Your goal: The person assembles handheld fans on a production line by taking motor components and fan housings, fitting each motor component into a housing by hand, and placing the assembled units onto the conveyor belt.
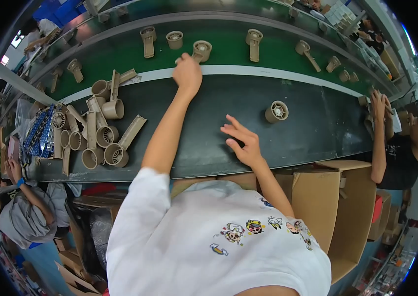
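My left hand (pixel 187 75) reaches out over the green conveyor belt, its fingers closed on the handle of a beige hair dryer housing (pixel 202 49). That housing is a short round barrel with a fan-like part inside; most of its handle is hidden by my fingers. Above the dark work surface, my right hand (pixel 246 145) hangs open with its fingers apart and holds nothing. Beyond it, to the right, a loose beige barrel (pixel 277 112) with a spoked insert stands on the dark surface.
Many beige housings (pixel 112 109) lie heaped at the left, beside blue bundled parts (pixel 41 133). More housings sit spaced along the green belt (pixel 120 59), behind a white edge strip (pixel 248 71). Cardboard boxes (pixel 317 202) stand below on the right. Co-workers sit at both sides.
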`<state>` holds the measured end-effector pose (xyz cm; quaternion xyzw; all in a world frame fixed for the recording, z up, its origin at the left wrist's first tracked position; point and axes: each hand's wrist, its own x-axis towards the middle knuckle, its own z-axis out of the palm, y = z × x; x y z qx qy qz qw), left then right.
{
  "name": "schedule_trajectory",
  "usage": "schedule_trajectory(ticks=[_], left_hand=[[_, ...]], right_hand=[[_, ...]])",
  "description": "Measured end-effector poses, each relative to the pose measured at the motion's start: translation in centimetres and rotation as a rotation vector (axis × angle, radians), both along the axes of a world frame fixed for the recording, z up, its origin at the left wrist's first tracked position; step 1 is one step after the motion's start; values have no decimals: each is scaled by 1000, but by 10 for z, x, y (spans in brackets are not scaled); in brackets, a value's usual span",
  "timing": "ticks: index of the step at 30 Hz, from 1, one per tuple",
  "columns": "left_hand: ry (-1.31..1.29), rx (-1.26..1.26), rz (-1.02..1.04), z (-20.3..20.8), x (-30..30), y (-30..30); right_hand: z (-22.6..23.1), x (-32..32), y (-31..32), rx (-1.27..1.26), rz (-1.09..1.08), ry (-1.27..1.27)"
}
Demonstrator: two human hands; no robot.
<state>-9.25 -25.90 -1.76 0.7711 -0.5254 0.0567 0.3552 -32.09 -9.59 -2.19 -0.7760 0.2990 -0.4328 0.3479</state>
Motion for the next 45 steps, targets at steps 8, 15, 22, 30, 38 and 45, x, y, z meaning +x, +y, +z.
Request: schedule_trajectory(ticks=[8, 15, 22, 30, 38, 45], left_hand=[[70, -465, 58, 2, 9, -95], [-62, 157, -172, -11, 129, -98], [86, 125, -165, 17, 62, -8], [171, 195, -848, 46, -9, 131], [-264, 264, -471, 55, 41, 217], [-657, 460, -75, 28, 69, 217]], right_hand=[[-4, -12, -1, -4, -17, 11], [-2, -3, 3, -53, 24, 24], [8, 4, -10, -118, -249, -75], [25, 41, -35, -69, -56, 195], [19, 23, -14, -94, -131, 277], [29, 16, 2, -37, -131, 339]])
